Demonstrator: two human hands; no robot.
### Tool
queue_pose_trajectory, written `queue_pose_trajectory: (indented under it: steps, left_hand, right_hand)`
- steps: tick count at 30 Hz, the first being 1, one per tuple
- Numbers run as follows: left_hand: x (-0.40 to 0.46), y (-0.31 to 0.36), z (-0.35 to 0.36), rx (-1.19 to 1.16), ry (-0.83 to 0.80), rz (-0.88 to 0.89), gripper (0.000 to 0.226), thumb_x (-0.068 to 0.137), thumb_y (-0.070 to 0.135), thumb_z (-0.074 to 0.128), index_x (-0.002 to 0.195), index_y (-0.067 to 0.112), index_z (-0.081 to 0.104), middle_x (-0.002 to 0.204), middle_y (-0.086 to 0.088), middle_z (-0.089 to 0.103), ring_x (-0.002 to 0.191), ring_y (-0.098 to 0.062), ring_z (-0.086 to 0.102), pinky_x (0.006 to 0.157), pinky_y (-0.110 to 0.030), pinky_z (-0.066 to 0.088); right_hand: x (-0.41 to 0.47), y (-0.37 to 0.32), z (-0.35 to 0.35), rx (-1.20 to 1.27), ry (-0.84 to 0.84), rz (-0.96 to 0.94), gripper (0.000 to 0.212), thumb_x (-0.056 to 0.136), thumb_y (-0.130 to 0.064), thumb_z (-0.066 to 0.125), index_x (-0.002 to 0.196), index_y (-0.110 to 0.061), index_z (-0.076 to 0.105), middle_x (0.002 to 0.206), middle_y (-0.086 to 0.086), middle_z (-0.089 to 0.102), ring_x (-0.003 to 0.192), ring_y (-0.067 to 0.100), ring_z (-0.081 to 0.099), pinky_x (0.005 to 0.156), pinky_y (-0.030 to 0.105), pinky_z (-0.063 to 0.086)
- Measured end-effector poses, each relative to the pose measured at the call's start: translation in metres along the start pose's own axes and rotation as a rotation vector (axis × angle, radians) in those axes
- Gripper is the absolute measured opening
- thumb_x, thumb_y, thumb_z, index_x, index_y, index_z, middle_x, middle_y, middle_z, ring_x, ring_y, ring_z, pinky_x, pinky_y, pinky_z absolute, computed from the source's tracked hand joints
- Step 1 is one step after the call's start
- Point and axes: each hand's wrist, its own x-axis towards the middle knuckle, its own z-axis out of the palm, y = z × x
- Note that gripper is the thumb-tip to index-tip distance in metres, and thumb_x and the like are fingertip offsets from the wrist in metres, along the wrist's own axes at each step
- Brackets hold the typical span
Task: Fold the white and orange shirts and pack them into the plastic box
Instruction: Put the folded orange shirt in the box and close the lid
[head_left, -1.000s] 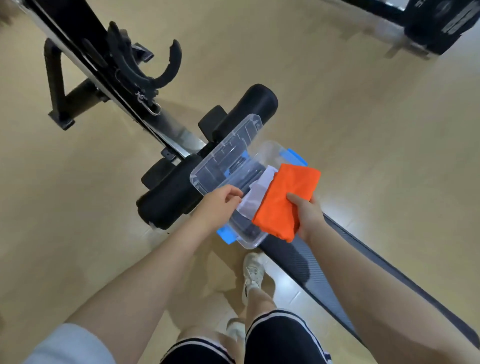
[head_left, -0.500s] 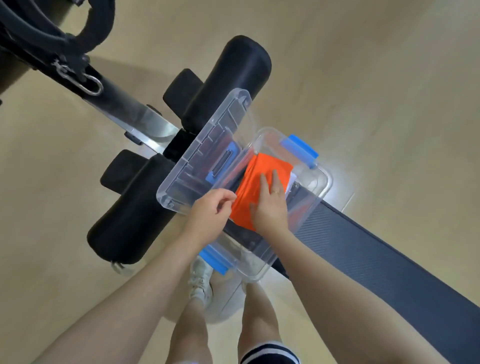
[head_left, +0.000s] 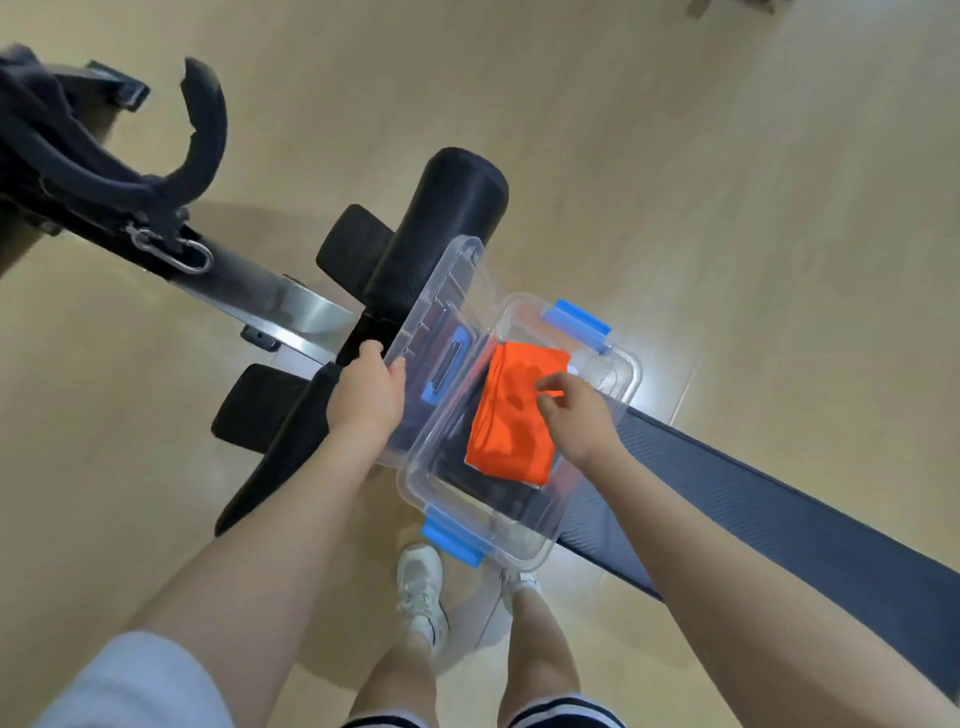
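A clear plastic box (head_left: 519, 530) with blue latches rests on a dark bench pad. The folded orange shirt (head_left: 511, 421) lies inside it. Only a sliver of the white shirt (head_left: 573, 369) shows past the orange shirt's far corner. The clear lid (head_left: 441, 306) leans beside the box on its left. My left hand (head_left: 366, 395) grips the lid's left edge. Over the box, my right hand (head_left: 576, 415) hovers with loosely curled fingers, fingertips close to the orange shirt; I cannot tell if they touch it.
The box sits on a long dark bench pad (head_left: 779, 530) running to the lower right. Black foam rollers (head_left: 441, 223) and a metal frame bar (head_left: 270, 301) with a carabiner and black straps lie to the left. My legs and white shoes (head_left: 421, 587) stand below on a wooden floor.
The orange shirt went from my right hand into the box and lies there. My right hand lifted off it. My left hand slid along the lid to its left edge.
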Motion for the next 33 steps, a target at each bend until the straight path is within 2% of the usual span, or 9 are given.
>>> queue_pose_trajectory:
  steps: [3, 7, 12, 16, 22, 24, 26, 29, 33]
  left_hand:
    - [-0.010, 0.010, -0.005, -0.030, -0.107, 0.156, 0.031, 0.099, 0.030, 0.037, 0.118, 0.010, 0.051, 0.115, -0.011, 0.058, 0.095, -0.021, 0.055, 0.077, -0.033, 0.044]
    - [-0.044, 0.034, -0.017, -0.055, -0.011, 0.323, 0.028, 0.095, 0.032, 0.045, 0.112, 0.012, 0.054, 0.114, -0.007, 0.054, 0.099, -0.023, 0.056, 0.084, -0.038, 0.049]
    - [-0.107, 0.053, -0.020, 0.248, -0.114, 0.547, 0.039, 0.089, 0.041, 0.052, 0.112, 0.011, 0.045, 0.115, -0.008, 0.053, 0.101, -0.033, 0.057, 0.081, -0.043, 0.045]
    - [-0.126, 0.057, 0.025, 0.446, -0.276, 0.601, 0.043, 0.091, 0.041, 0.052, 0.118, 0.010, 0.038, 0.120, -0.009, 0.053, 0.107, -0.035, 0.058, 0.079, -0.039, 0.045]
    - [-0.124, 0.052, 0.087, 0.472, -0.453, 0.669, 0.041, 0.089, 0.029, 0.055, 0.122, 0.008, 0.043, 0.122, -0.011, 0.050, 0.113, -0.034, 0.052, 0.085, -0.041, 0.042]
    - [-0.110, 0.046, 0.095, 0.511, -0.334, 0.865, 0.038, 0.079, 0.027, 0.064, 0.112, 0.008, 0.056, 0.114, -0.011, 0.058, 0.108, -0.031, 0.056, 0.085, -0.037, 0.045]
    - [-0.092, 0.041, 0.092, 0.516, -0.154, 0.866, 0.044, 0.066, 0.029, 0.074, 0.105, 0.012, 0.064, 0.116, -0.009, 0.063, 0.106, -0.030, 0.061, 0.083, -0.036, 0.050]
    - [-0.064, 0.027, 0.085, 0.622, -0.214, 0.720, 0.070, 0.087, 0.038, 0.057, 0.146, 0.021, 0.024, 0.158, -0.005, 0.012, 0.140, -0.030, 0.023, 0.110, -0.043, 0.027]
    - [-0.044, 0.017, 0.084, 0.748, -0.252, 0.608, 0.094, 0.083, 0.058, 0.052, 0.148, 0.028, -0.008, 0.157, -0.005, -0.021, 0.145, -0.034, -0.011, 0.117, -0.044, -0.002]
  right_hand:
    - [-0.012, -0.010, -0.020, 0.124, 0.050, 0.053, 0.024, 0.092, -0.006, 0.045, 0.110, -0.003, 0.060, 0.115, 0.011, 0.063, 0.090, 0.016, 0.051, 0.081, 0.025, 0.038]
    - [-0.030, -0.014, -0.030, 0.224, 0.126, 0.063, 0.022, 0.094, -0.012, 0.045, 0.109, -0.007, 0.061, 0.104, 0.003, 0.060, 0.089, 0.018, 0.053, 0.080, 0.027, 0.040]
    - [-0.038, -0.009, -0.035, 0.221, 0.358, 0.020, 0.028, 0.097, -0.023, 0.036, 0.092, -0.005, 0.056, 0.090, 0.006, 0.056, 0.086, 0.023, 0.049, 0.078, 0.036, 0.038]
    - [-0.039, 0.004, -0.044, 0.307, 0.418, 0.085, 0.036, 0.100, -0.032, 0.027, 0.101, -0.008, 0.053, 0.101, 0.005, 0.054, 0.093, 0.021, 0.047, 0.081, 0.031, 0.034]
    - [-0.028, 0.048, -0.040, -0.005, 0.294, 0.081, 0.028, 0.090, -0.023, 0.056, 0.111, -0.007, 0.049, 0.125, 0.016, 0.050, 0.115, 0.029, 0.047, 0.074, 0.020, 0.028]
    - [-0.020, 0.055, -0.041, 0.007, 0.246, 0.146, 0.046, 0.090, -0.020, 0.057, 0.130, -0.004, 0.041, 0.136, 0.015, 0.046, 0.124, 0.029, 0.044, 0.087, 0.025, 0.033]
    - [-0.012, 0.058, -0.043, 0.018, 0.200, 0.113, 0.051, 0.090, -0.020, 0.056, 0.136, -0.007, 0.036, 0.135, 0.012, 0.050, 0.123, 0.028, 0.048, 0.085, 0.027, 0.036]
    - [0.003, 0.059, -0.045, 0.049, 0.173, 0.122, 0.061, 0.092, -0.021, 0.053, 0.144, -0.011, 0.023, 0.127, 0.013, 0.055, 0.116, 0.031, 0.053, 0.085, 0.029, 0.038]
    - [0.026, 0.054, -0.052, -0.029, 0.145, 0.114, 0.056, 0.096, -0.018, 0.043, 0.146, -0.010, 0.020, 0.141, 0.015, 0.044, 0.125, 0.031, 0.047, 0.097, 0.033, 0.037]
